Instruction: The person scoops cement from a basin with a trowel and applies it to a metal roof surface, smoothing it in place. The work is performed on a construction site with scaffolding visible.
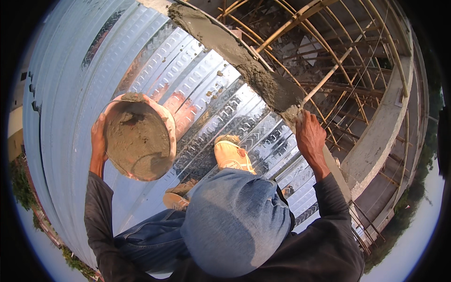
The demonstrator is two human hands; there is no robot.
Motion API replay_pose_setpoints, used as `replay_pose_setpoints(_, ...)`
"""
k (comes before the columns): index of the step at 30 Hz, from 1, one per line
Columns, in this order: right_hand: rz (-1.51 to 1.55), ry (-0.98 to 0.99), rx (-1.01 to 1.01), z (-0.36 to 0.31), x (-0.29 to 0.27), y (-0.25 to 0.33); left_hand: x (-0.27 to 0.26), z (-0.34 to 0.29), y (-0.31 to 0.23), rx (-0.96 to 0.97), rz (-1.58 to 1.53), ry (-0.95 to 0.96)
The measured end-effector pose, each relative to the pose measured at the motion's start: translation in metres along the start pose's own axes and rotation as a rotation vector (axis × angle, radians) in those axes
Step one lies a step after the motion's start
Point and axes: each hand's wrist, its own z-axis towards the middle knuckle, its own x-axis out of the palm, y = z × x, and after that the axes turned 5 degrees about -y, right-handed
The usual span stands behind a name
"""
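one bowl (pixel 169 123) clasped by left hand (pixel 98 141); right hand (pixel 310 136) curled

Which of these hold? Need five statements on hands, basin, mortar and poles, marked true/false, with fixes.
1. The left hand holds the basin by its side. True.
2. The basin is empty. False: it holds grey mortar.
3. The right hand is also on the basin. False: the right hand is at the mortar strip, closed on what looks like a trowel.
4. The mortar strip runs along an edge of the ribbed metal sheeting. True.
5. The yellowish poles are on the picture's left side. False: the poles are in its right half, beyond the strip.
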Motion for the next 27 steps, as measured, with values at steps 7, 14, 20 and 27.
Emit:
replay_pose_setpoints(7,0.04,0.036,-0.095,-0.002,0.009,-0.015,-0.005,0.001,0.0,0.003,0.027,-0.015)
replay_pose_setpoints(14,0.149,0.069,-0.03,-0.003,0.003,-0.031,-0.002,-0.002,0.0,0.057,0.075,-0.054)
replay_pose_setpoints(20,0.068,0.248,-0.183,0.02,-0.004,-0.07,-0.003,-0.002,-0.001,0.06,0.079,-0.038)
replay_pose_setpoints(27,0.115,0.319,-0.292,0.033,-0.001,-0.077,-0.011,0.0,0.004,0.055,0.14,-0.04)
